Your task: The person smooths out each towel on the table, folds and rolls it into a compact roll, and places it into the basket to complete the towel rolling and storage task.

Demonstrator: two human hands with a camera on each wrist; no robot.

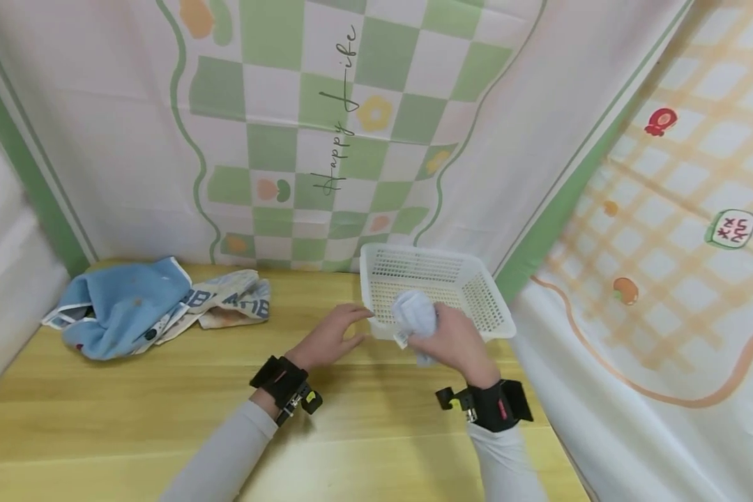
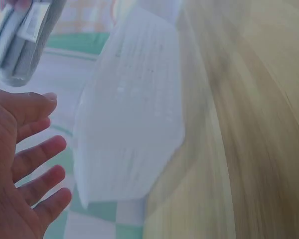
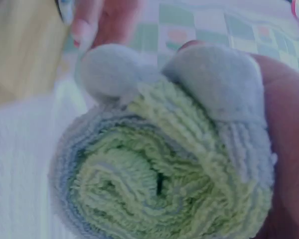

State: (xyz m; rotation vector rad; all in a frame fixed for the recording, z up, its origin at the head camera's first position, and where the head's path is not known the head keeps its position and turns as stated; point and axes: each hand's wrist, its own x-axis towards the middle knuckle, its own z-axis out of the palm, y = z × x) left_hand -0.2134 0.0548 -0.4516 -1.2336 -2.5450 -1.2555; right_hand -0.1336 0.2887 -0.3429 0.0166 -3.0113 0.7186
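Observation:
My right hand (image 1: 453, 339) grips a rolled-up pale grey-blue towel (image 1: 415, 312) above the near side of a white plastic basket (image 1: 376, 332). Seen end-on in the right wrist view, the rolled towel (image 3: 139, 184) shows a light green inner side wound in a spiral. A small white tag (image 2: 34, 22) hangs on it in the left wrist view. Beside the basket's near left corner is my left hand (image 1: 331, 338), its fingers spread and holding nothing. In the left wrist view that hand (image 2: 15, 164) is apart from the towel; whether it touches the basket rim cannot be told.
At the table's left lie a crumpled blue cloth (image 1: 128, 300) and a crumpled beige cloth with lettering (image 1: 238, 300). The wooden table (image 1: 326, 446) meets a green-checked curtain (image 1: 326, 139) behind the basket. Another patterned curtain (image 1: 659, 279) hangs on the right.

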